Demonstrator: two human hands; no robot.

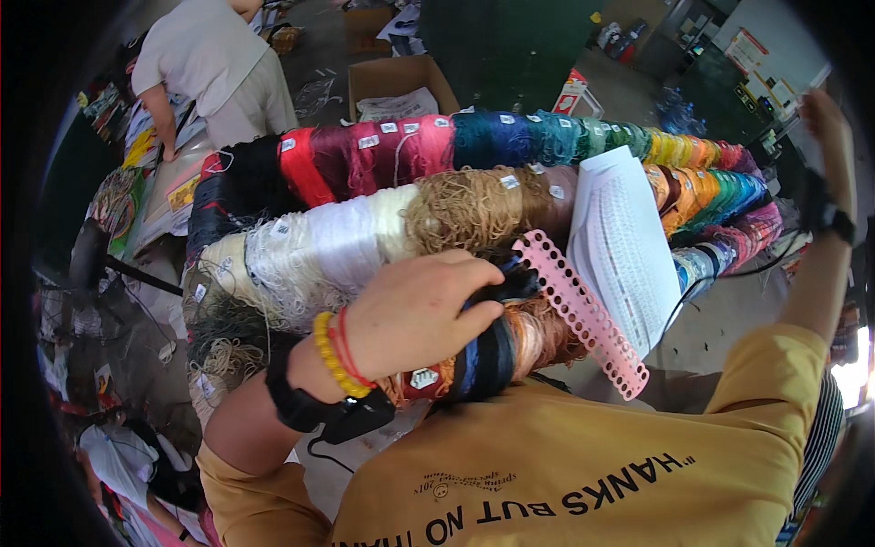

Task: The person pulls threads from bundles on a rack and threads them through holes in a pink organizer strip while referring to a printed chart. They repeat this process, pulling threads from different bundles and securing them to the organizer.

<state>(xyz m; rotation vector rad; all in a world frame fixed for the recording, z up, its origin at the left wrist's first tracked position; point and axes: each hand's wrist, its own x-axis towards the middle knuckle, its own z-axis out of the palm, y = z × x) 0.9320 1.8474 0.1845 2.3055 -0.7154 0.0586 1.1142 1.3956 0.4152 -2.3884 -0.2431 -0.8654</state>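
"Dark thread (pixel 518 286), loose strands. Location?"

"At the thumb and fingertips of the left hand (pixel 406 305), which curves around it. Whether those fingers grip it firmly, I cannot tell."

"Right hand (pixel 825 118)?"

"Raised, well apart from the left, out to its right. Too blurred to tell whether it is open or closed (black band (pixel 834 221) at the wrist, for the record)."

"Items adjoining the left hand?"

"Pink strip (pixel 583 314), one, round holes along both long edges. Upper end just beside the left fingertips, the rest slanting away rightward and nearer the body. White sheets (pixel 624 260), printed, stacked, beside the strip and between the two hands."

"Thread stock?"

"Brown bundle (pixel 456 214), beyond the left knuckles. White bundle (pixel 346 232), beyond the same hand and leftward. Red bundle (pixel 305 169), farther out again. Most bundles bear small white tags."

"Left wrist?"

"Yellow beaded bracelet (pixel 330 357), red cord (pixel 344 342), black strap (pixel 296 397)."

"Remaining entries?"

"Person in pale clothing (pixel 205 68), far beyond the left hand, leaning forward. Cardboard box (pixel 415 73), also far beyond it."
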